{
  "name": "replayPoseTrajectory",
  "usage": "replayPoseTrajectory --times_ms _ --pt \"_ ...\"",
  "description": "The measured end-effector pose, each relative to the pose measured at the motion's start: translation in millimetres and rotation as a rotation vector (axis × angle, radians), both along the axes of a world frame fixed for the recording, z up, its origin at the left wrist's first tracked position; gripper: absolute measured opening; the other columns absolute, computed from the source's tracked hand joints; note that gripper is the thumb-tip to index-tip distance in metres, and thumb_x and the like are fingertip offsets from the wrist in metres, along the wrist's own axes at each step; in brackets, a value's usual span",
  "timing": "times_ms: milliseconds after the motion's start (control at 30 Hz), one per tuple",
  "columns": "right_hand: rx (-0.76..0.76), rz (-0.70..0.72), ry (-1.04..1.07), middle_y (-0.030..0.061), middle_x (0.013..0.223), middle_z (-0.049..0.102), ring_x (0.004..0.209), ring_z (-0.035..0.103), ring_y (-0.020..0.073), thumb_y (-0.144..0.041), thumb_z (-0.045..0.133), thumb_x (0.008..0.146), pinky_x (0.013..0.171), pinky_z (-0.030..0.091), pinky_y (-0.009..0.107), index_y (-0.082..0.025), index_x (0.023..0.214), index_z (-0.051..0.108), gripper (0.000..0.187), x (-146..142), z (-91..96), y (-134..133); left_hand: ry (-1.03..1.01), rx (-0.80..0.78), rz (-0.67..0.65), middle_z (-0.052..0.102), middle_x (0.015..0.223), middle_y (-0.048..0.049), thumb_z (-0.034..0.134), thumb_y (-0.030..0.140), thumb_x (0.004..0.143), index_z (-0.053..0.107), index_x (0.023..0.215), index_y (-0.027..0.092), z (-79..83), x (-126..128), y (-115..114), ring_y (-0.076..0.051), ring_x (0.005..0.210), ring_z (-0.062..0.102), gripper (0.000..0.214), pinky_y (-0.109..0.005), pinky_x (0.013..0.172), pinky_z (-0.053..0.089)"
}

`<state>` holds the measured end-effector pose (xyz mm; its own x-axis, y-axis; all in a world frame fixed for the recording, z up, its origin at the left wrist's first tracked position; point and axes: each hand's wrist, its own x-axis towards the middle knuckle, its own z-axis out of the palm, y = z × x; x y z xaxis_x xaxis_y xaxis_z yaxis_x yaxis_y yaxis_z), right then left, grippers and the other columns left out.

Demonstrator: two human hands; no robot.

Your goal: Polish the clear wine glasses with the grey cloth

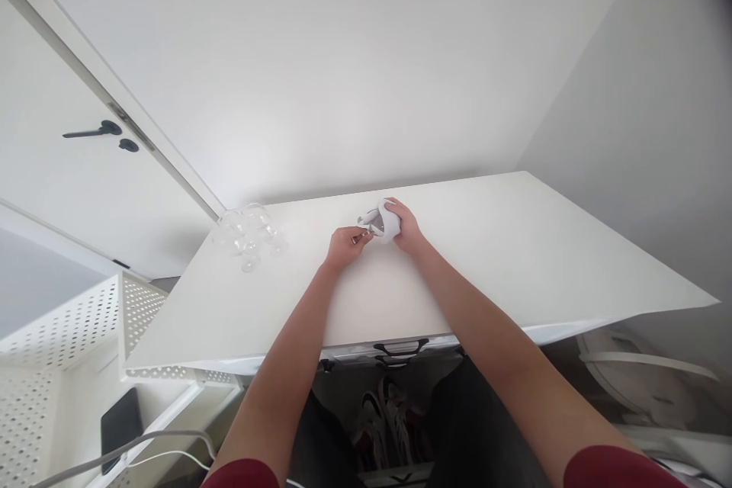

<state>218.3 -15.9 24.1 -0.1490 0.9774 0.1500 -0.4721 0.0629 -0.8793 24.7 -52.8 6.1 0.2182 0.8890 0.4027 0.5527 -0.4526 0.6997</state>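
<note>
Both arms are bare from the left hand (345, 245) and right hand (407, 229) down to the lower edge of the frame. There the left sleeve (243, 474) and right sleeve (614, 469) show as short dark-red cuffs. Dark trousers (463, 435) cover the legs at lower centre.

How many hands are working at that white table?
2, both over the table: the left hand pinches a shiny thing; the right hand, beside it, grips a cloth.

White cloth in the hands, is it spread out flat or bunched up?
Bunched up. The white cloth is gathered in the right hand, wrapped round a small shiny item that the left hand pinches.
</note>
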Motion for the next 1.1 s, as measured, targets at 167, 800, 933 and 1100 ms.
replayPoseTrajectory --times_ms 167,800,933,1100 --pt "0.008 0.17 0.105 0.0103 0.111 0.073 0.096 0.068 0.0317 -0.066 0.061 0.089 0.075 0.056 0.046 -0.025 0.113 0.066 0.048 -7.9 5.8 -8.2 -0.301 -0.193 -0.087 0.063 0.064 -0.0033 0.069 0.062 0.086 0.076 0.082 0.017 5.5 0.8 -1.9 -0.015 0.061 0.052 0.046 -0.031 0.063 0.043" --pt "0.163 0.112 -0.146 0.0058 0.105 0.073 0.098 0.066 0.0246 -0.057 0.09 0.071 0.084 0.055 0.037 -0.024 0.109 0.069 0.055 -34.8 -9.6 -12.5 -0.584 -0.247 -0.044 0.075 0.121 -0.0117 0.076 0.043 0.081 0.069 0.122 0.019 -3.7 7.8 7.9 -0.029 0.111 0.069 0.048 -0.04 0.093 0.057" --pt "0.135 0.055 -0.1 0.004 0.095 0.072 0.086 0.064 0.0212 -0.06 0.089 0.071 0.077 0.053 0.034 -0.022 0.101 0.069 0.053 -34.9 -11.8 -8.7 -0.583 -0.122 -0.044 0.068 0.135 -0.0122 0.075 0.043 0.082 0.06 0.132 0.022 2.6 2.5 6.9 -0.03 0.124 0.065 0.056 -0.039 0.095 0.057" --pt "-0.041 0.249 -0.145 0.0044 0.079 0.069 0.072 0.061 0.0191 -0.065 0.089 0.068 0.068 0.048 0.033 -0.018 0.087 0.07 0.054 -30.7 -10.3 -13.2 -0.855 -0.209 -0.182 0.068 0.138 -0.0134 0.071 0.049 0.089 0.062 0.132 0.022 7.2 0.3 6.0 -0.03 0.126 0.065 0.052 -0.042 0.104 0.053"
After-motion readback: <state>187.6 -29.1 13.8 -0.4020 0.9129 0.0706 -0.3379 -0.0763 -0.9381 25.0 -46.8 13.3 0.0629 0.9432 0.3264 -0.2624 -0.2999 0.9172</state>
